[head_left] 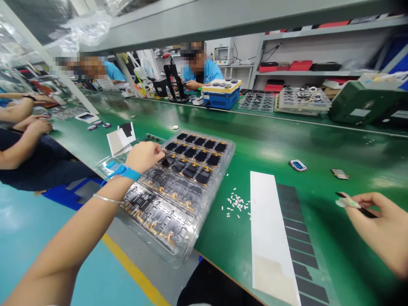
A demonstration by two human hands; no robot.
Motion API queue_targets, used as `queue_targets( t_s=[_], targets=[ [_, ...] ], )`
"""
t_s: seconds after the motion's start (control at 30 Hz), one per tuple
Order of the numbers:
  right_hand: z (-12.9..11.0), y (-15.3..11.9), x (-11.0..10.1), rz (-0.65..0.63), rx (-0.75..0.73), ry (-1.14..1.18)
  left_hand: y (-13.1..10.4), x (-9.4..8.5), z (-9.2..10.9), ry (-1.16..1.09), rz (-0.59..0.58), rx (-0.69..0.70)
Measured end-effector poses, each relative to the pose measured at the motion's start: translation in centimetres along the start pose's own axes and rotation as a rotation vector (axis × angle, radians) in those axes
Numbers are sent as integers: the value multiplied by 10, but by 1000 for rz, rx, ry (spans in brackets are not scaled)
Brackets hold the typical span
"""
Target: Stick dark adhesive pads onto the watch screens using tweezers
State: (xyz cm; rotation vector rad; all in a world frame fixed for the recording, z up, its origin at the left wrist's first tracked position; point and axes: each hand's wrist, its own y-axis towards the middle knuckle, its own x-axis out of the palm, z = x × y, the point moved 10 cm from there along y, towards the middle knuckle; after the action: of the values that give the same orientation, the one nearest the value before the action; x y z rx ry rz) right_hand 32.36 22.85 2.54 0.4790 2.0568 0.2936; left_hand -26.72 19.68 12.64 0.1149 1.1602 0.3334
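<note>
My left hand [145, 155], with a blue strap at the wrist, is over the left side of a clear plastic tray [208, 208]. Its fingertips are pinched at a row of black square screens [190, 171]; whether they grip one is hidden. Orange flex tails show beside the screens, and the nearer rows hold clear and metallic-looking pockets. At the right, my right hand [382, 225] is closed on a slim black tool [366, 211], perhaps tweezers. A whitish wrap covers the thumb tip. Near this hand lie a small flat screen part [339, 174] and a purple-rimmed piece [298, 165].
Small white slips [237, 203] are scattered beside a white paper strip [267, 229] and a sheet of black stickers [299, 238]. White cards [118, 142] lie behind my left hand. Across the green bench [270, 136] stands a blue machine [221, 95]; co-workers sit opposite and at left.
</note>
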Motion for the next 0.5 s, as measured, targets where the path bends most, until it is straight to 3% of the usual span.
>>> queue_targets(
  t_s=[0.07, 0.13, 0.23, 0.3, 0.33, 0.4, 0.5],
  targets=[
    [-23, -24, -9, -38, 56, 17, -16, -3, 23, -88, 9, 22],
    [-57, -47, -17, -60, 31, 37, -49, 3, 58, -194, -38, 77],
    [-135, -81, -23, -121, -243, 155, -117, 36, 126, -365, -243, 237],
    [-185, -104, -26, -164, -463, 311, -161, 71, 170, -595, -477, 337],
    [-204, -113, -25, -195, -556, 381, -176, 90, 182, -666, -564, 326],
    [-225, -127, -21, -261, -670, 489, -188, 120, 196, -864, -609, 270],
    [-225, -136, -7, -354, -706, 559, -183, 163, 193, -1083, -583, 106]
  ],
)
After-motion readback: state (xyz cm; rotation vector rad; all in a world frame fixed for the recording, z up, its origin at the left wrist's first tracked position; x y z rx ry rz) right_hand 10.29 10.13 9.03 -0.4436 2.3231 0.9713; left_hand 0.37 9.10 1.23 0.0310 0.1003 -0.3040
